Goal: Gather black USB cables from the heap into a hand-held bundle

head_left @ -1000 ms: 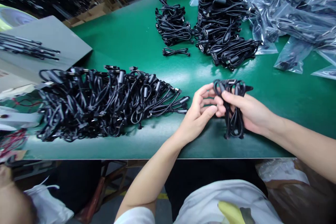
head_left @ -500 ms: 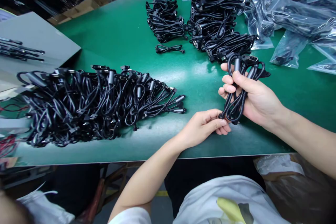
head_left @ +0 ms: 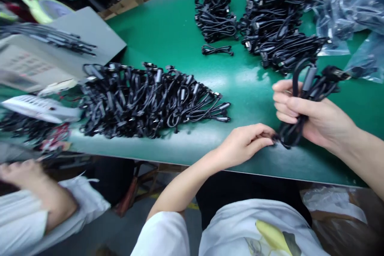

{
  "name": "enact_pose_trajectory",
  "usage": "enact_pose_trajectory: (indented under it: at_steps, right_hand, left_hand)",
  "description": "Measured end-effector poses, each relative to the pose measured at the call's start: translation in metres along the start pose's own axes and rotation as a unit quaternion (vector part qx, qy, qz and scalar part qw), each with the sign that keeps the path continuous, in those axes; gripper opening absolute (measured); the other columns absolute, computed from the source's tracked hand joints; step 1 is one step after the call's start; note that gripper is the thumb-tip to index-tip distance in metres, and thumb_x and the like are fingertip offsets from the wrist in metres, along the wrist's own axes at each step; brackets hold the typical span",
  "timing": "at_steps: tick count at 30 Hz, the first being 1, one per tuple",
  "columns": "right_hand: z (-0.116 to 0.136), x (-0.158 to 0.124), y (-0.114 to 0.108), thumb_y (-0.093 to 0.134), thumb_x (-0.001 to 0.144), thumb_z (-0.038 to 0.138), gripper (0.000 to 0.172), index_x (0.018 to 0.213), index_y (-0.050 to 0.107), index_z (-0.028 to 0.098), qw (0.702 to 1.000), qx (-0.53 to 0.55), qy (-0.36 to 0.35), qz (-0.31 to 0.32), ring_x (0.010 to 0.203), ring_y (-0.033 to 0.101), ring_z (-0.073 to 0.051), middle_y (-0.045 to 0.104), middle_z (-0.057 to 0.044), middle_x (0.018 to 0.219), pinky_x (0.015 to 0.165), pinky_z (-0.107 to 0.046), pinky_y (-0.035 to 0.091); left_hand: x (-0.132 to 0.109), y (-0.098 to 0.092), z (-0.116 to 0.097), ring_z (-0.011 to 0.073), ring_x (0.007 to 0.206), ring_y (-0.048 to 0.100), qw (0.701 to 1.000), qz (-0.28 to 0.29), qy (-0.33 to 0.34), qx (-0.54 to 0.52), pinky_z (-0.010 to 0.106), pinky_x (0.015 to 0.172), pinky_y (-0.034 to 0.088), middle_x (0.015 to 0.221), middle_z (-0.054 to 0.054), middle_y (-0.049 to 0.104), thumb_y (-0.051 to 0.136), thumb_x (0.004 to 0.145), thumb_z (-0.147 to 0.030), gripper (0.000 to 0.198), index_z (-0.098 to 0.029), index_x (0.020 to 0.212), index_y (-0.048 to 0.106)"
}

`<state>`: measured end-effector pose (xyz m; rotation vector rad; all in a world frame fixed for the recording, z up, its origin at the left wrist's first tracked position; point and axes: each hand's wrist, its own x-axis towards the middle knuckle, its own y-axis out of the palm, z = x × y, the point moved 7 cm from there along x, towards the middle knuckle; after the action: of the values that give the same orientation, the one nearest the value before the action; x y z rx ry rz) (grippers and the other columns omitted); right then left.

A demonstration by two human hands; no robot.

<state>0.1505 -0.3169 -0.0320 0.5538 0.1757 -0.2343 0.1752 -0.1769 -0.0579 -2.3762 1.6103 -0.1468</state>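
Note:
A looped bundle of black cable with a thick cylinder on it and connector ends is gripped in my right hand, above the front of the green table. My left hand pinches a small black end at the bundle's lower side; that end is blurred. Left of my hands lies a long row of black cable bundles. Beyond my right hand is a tall heap of bundled cables, with a smaller pile beside it. One single bundle lies in front of the smaller pile.
Clear plastic bags with dark contents cover the back right. A grey machine stands at the left, cables lying on top. A white object sits before it. A co-worker's arm is at the lower left.
The view has swung left, bringing the co-worker and more of the grey machine into sight. The bundle in my right hand is tilted more, its connector end pointing right. Both hands keep their hold.

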Motion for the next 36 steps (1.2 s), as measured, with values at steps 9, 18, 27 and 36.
enact_pose_trajectory:
  at_steps: [9,18,27,36]
  right_hand:
    - [-0.026,-0.008,0.013,0.083,0.077,0.031,0.016,0.085,0.074,0.021,0.989,-0.053,0.095,0.100,0.044,0.035,-0.006,0.042,0.005,0.052,0.041,-0.021,0.021]
    - [-0.030,0.009,-0.007,0.077,0.077,0.017,0.010,0.087,0.074,0.016,0.995,0.014,0.102,0.008,0.047,0.035,-0.004,0.042,0.005,0.058,0.041,-0.015,0.026]
    - [-0.034,0.000,0.004,0.075,0.080,0.019,0.009,0.089,0.075,0.016,0.992,-0.001,0.113,0.050,0.045,0.036,-0.004,0.042,0.005,0.052,0.040,-0.014,0.028]
    - [-0.031,-0.003,0.012,0.078,0.084,0.030,0.014,0.094,0.076,0.021,0.998,-0.010,0.042,0.038,0.089,0.071,-0.018,0.074,-0.005,0.097,0.079,-0.027,0.059]
  left_hand:
    - [-0.054,-0.084,0.011,0.0271,0.113,0.058,0.787,-0.214,-0.030,0.578,0.043,0.099,0.049,0.123,0.014,0.065,0.051,0.097,-0.019,0.028,-0.016,0.124,0.060]
    - [-0.044,-0.109,0.009,0.0298,0.111,0.056,0.790,-0.164,-0.098,0.583,0.045,0.096,0.047,0.123,0.015,0.063,0.047,0.100,-0.036,0.041,-0.012,0.133,0.054]
    - [-0.035,-0.131,0.006,0.0238,0.100,0.056,0.859,-0.074,-0.118,0.492,0.039,0.090,0.045,0.103,0.008,0.064,0.061,0.090,-0.017,0.017,-0.017,0.108,0.060]
    - [-0.023,-0.092,-0.010,0.0188,0.097,0.061,0.964,-0.199,0.005,-0.177,0.036,0.094,0.047,0.102,0.003,0.063,0.066,0.089,-0.038,0.025,-0.023,0.108,0.060]
